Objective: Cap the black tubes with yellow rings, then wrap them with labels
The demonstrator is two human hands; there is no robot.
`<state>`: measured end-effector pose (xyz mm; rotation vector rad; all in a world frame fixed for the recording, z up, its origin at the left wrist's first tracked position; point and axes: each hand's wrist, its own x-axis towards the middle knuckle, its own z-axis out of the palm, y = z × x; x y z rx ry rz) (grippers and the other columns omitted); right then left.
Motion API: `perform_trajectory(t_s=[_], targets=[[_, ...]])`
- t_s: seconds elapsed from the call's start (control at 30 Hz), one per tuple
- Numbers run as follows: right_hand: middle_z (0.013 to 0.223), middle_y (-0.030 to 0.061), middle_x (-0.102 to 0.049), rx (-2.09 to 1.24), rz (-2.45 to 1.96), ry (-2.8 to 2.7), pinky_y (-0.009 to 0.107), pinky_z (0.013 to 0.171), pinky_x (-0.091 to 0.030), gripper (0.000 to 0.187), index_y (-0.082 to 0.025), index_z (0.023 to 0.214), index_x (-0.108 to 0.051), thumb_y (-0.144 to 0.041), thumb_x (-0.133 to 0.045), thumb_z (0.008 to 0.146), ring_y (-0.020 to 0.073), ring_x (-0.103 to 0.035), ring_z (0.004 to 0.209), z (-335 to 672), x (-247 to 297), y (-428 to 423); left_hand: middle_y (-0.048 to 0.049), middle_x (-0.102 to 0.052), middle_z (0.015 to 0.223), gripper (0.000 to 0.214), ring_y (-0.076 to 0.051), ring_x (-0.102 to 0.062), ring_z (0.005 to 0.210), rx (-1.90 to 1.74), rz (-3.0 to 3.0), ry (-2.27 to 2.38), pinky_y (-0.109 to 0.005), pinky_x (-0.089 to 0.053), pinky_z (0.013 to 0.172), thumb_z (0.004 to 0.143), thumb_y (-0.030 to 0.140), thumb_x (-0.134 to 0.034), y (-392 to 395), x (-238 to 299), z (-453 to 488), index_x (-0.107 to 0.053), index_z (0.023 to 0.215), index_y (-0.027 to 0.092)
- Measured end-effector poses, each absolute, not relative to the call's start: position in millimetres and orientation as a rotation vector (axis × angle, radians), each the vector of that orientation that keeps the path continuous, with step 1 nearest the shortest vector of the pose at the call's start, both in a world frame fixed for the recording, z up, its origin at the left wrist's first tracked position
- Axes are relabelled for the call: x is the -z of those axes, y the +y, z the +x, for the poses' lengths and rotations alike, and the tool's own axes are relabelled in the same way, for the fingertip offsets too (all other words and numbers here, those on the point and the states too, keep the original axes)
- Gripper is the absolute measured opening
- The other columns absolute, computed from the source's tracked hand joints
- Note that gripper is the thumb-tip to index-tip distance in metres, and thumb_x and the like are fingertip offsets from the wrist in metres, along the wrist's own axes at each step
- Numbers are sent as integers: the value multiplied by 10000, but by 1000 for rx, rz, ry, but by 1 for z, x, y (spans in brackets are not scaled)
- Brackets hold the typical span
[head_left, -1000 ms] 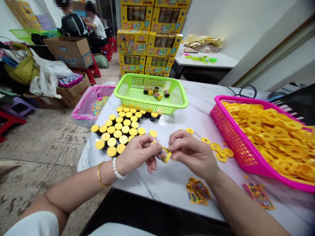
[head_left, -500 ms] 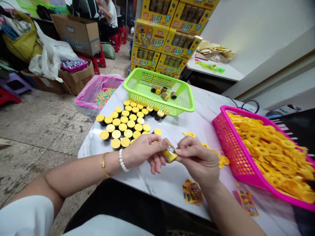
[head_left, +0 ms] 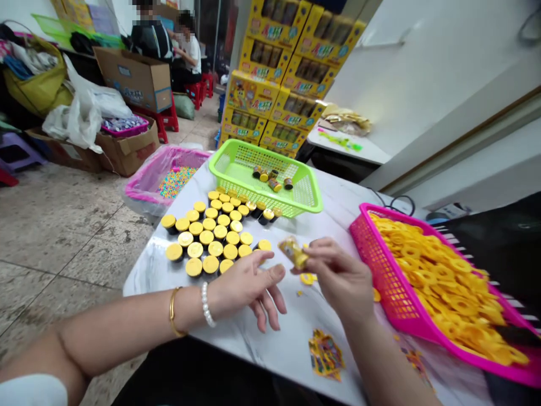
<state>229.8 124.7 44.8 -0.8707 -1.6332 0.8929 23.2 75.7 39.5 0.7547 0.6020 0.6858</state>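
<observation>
Between the thumb and fingers of my right hand [head_left: 346, 279] is a small cup with a yellow label [head_left: 292, 252], blurred and tilted over the table. My left hand [head_left: 249, 287], fingers apart and holding nothing, is just to the left of it. Many black cups with yellow lids [head_left: 211, 264] stand grouped beyond my left hand. Below my right hand lies a loose pile of colourful labels [head_left: 326, 355] on the marbled white table [head_left: 270, 332]. Several labelled cups [head_left: 274, 185] lie in the green basket [head_left: 313, 197] at the back.
A pink basket [head_left: 367, 256] heaped with yellow plastic rings [head_left: 431, 282] stands on the right. Left of the table, a lined pink tub [head_left: 139, 183] contains colourful beads. Yellow boxes [head_left: 253, 93] are stacked behind. Two people sit farther back near a cardboard box [head_left: 135, 79].
My left hand has let go of the small cup and opened. My right hand has lifted the cup away and tilted it. The view has shifted slightly.
</observation>
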Motion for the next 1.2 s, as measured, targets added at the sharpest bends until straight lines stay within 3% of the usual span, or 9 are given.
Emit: perform_trajectory(t_s=[0.1,0.2,0.3,0.4,0.53,0.67,0.87,1.03,1.2], targets=[[950,15,-700,-705,-1119,-1497,328,670,-673,221,-261,1033,-752,-276,-779,815,173,-750,725,229,-67,167,-12,-685,675,1114,-188,-670,466,-584,861,629,-248,-517,400,760,585,-760,72,-38,24,-126,1534,94],[1031,15,-689,-634,-1184,-1595,343,668,-667,433,-291,1205,-697,-237,-783,784,158,-736,732,238,-92,183,-2,-672,673,810,-150,-642,447,-490,1012,720,-217,-500,392,775,469,-771,69,-39,25,-413,1403,104],[823,11,-706,-502,-1298,-1710,317,652,-631,236,-230,1069,-759,-260,-724,838,142,-704,664,260,-95,151,-5,-671,675,455,-118,-616,438,-456,1163,808,-189,-476,382,839,385,-689,70,-41,26,-583,1190,116],[713,15,-705,-426,-1550,-1809,276,534,-541,187,-210,952,-792,-342,-715,844,117,-612,540,287,-76,86,-13,-685,686,310,-100,-590,413,-393,1319,828,-176,-443,369,877,342,-621,68,-40,27,-633,1100,128],[888,60,-714,-634,-1783,-1921,292,573,-533,303,-221,1029,-783,-416,-731,804,172,-656,701,313,-39,19,-13,-691,652,281,-107,-605,420,-318,1492,826,-179,-440,404,884,349,-601,63,-34,28,-662,1054,134],[973,59,-670,-625,-1857,-1960,332,718,-543,289,-237,1052,-759,-334,-740,780,187,-641,782,307,-18,-1,-33,-733,710,294,-107,-629,463,-343,1618,853,-196,-457,483,890,386,-602,68,-28,28,-680,1032,141],[921,53,-645,-554,-1904,-2040,346,787,-491,50,-213,805,-662,-236,-696,776,211,-618,864,295,-21,3,-43,-741,711,297,-146,-638,502,-363,1724,942,-255,-471,572,895,382,-599,72,-24,36,-709,1019,136],[894,44,-615,-644,-1973,-2132,340,767,-478,57,-213,785,-622,-251,-665,787,202,-602,824,293,-30,7,-77,-755,765,288,-262,-700,773,-402,2013,1049,-321,-475,681,875,385,-623,61,-10,48,-735,1033,171],[746,-4,-609,-703,-2123,-2014,314,672,-438,136,-228,779,-540,-288,-662,782,187,-563,714,291,-30,7,-93,-754,813,332,-310,-702,841,-390,1996,1019,-362,-484,697,887,426,-595,61,-6,47,-719,1080,186]])
